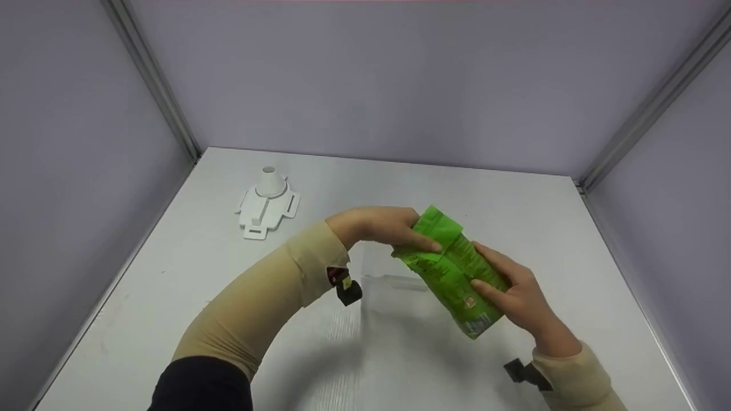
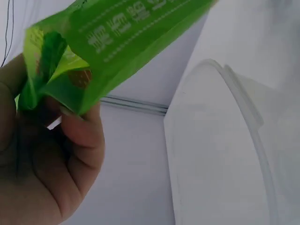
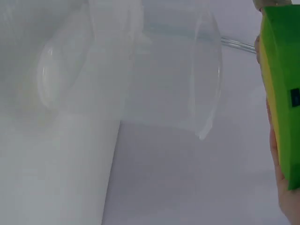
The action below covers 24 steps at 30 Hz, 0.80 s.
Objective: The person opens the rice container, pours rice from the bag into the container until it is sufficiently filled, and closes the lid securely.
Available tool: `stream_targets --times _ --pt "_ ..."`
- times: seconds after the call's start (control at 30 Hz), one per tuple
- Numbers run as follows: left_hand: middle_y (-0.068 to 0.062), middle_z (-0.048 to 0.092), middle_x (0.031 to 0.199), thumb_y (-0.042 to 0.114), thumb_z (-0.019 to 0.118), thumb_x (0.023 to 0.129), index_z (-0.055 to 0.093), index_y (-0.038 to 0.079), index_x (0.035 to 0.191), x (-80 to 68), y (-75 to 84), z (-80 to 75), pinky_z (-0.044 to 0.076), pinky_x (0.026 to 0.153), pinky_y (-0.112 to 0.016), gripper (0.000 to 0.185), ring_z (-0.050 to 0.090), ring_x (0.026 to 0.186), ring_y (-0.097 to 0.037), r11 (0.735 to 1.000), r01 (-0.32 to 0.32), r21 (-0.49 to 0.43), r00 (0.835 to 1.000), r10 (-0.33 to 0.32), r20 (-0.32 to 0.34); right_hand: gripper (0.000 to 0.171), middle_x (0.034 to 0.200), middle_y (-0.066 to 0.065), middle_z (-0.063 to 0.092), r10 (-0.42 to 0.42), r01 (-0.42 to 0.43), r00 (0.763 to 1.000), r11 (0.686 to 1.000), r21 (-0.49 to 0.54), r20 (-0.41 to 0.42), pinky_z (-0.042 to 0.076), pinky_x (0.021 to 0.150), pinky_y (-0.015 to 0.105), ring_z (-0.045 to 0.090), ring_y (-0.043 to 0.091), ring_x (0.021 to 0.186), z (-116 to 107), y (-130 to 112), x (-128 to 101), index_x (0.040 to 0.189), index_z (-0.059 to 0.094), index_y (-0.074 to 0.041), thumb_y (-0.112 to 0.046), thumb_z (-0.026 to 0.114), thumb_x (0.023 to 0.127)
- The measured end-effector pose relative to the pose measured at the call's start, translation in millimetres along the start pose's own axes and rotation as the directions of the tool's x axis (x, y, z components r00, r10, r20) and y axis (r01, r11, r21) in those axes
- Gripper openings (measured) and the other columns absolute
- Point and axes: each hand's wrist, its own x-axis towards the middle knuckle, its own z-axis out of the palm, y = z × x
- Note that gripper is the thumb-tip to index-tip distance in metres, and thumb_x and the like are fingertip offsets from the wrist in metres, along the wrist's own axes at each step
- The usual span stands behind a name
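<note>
A green plastic food bag with printed lettering and a barcode is tilted in the air, its top end toward the upper left. My left hand pinches the bag's top end. In the left wrist view that end looks crumpled and torn, with my left hand curled at it. My right hand grips the bag's lower body, thumb on the near face. Below the bag stands a clear plastic container. In the right wrist view the container is beside the bag. The bag's contents are hidden.
A white plastic part with a cone-shaped spout and slotted tabs lies at the table's back left. Pale panel walls enclose the white table at the back and both sides.
</note>
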Motion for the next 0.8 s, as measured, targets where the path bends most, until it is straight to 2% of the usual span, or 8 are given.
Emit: stream_targets --times 0.13,0.23,0.3,0.37,0.43,0.57,0.67,0.8 --pt "-0.002 0.063 0.082 0.027 0.062 0.090 0.063 0.005 0.097 5.4 -6.4 -0.8 0.046 0.062 -0.024 0.022 0.054 0.068 -0.010 0.999 -0.051 -0.008 0.999 0.052 0.017 0.064 0.124 0.008 0.058 -0.096 0.101 0.994 0.990 -0.101 0.048 0.045 0.062 0.018 0.054 0.008 0.080 -11 6 11 0.130 0.050 0.006 0.016 0.069 0.069" --pt "-0.004 0.066 0.090 0.015 0.068 0.086 0.063 0.004 0.104 9.0 -9.0 -0.3 0.049 0.070 -0.026 0.022 0.059 0.078 -0.012 0.999 -0.053 -0.013 0.998 0.053 0.029 0.065 0.126 0.017 0.056 -0.147 0.156 0.987 0.975 -0.155 0.072 0.044 0.069 0.016 0.055 0.008 0.091 -17 11 17 0.128 0.051 0.007 0.016 0.072 0.067" --pt "-0.003 0.067 0.093 0.010 0.071 0.083 0.063 0.005 0.105 11.7 -9.6 1.8 0.051 0.074 -0.027 0.024 0.062 0.083 -0.013 0.999 -0.036 0.029 0.999 0.035 0.012 0.066 0.127 0.017 0.055 -0.157 0.172 0.983 0.966 -0.194 0.091 0.043 0.075 0.014 0.055 0.009 0.100 -21 14 19 0.129 0.052 0.004 0.013 0.074 0.067" --pt "-0.004 0.067 0.093 0.006 0.072 0.081 0.064 0.004 0.104 14.7 -9.1 5.5 0.051 0.074 -0.027 0.025 0.063 0.083 -0.014 0.996 -0.015 0.091 0.999 0.018 -0.031 0.067 0.127 0.015 0.056 -0.174 0.196 0.979 0.950 -0.244 0.107 0.043 0.077 0.014 0.056 0.011 0.103 -24 16 21 0.129 0.053 0.001 0.009 0.076 0.067" --pt "-0.004 0.067 0.089 0.007 0.072 0.080 0.066 0.003 0.100 17.8 -8.4 10.2 0.051 0.071 -0.025 0.021 0.062 0.079 -0.013 0.982 -0.005 0.186 0.993 0.026 -0.112 0.067 0.127 0.013 0.057 -0.202 0.231 0.971 0.925 -0.300 0.126 0.044 0.078 0.015 0.058 0.015 0.102 -26 16 23 0.130 0.053 -0.002 0.004 0.078 0.068" --pt "-0.006 0.066 0.081 0.011 0.072 0.082 0.067 0.000 0.091 19.0 -11.7 19.9 0.049 0.063 -0.023 0.015 0.057 0.068 -0.011 0.943 -0.006 0.332 0.961 0.097 -0.258 0.061 0.127 0.010 0.057 -0.263 0.308 0.951 0.867 -0.393 0.165 0.050 0.069 0.022 0.062 0.018 0.092 -27 14 26 0.131 0.054 -0.004 -0.010 0.078 0.075" --pt "-0.006 0.067 0.080 0.014 0.070 0.084 0.069 0.001 0.088 14.6 -21.7 27.6 0.048 0.062 -0.023 0.013 0.057 0.066 -0.009 0.931 -0.041 0.362 0.932 0.166 -0.322 0.053 0.127 0.009 0.057 -0.321 0.380 0.925 0.809 -0.449 0.205 0.053 0.063 0.029 0.065 0.018 0.086 -26 9 31 0.130 0.055 -0.005 -0.025 0.071 0.083" --pt "-0.005 0.070 0.080 0.015 0.068 0.086 0.071 0.004 0.088 5.0 -38.8 40.7 0.049 0.063 -0.023 0.012 0.061 0.069 -0.010 0.915 -0.100 0.390 0.874 0.268 -0.405 0.048 0.125 0.009 0.059 -0.409 0.488 0.873 0.727 -0.482 0.267 0.055 0.059 0.033 0.067 0.022 0.082 -21 3 39 0.127 0.057 -0.004 -0.036 0.060 0.091"
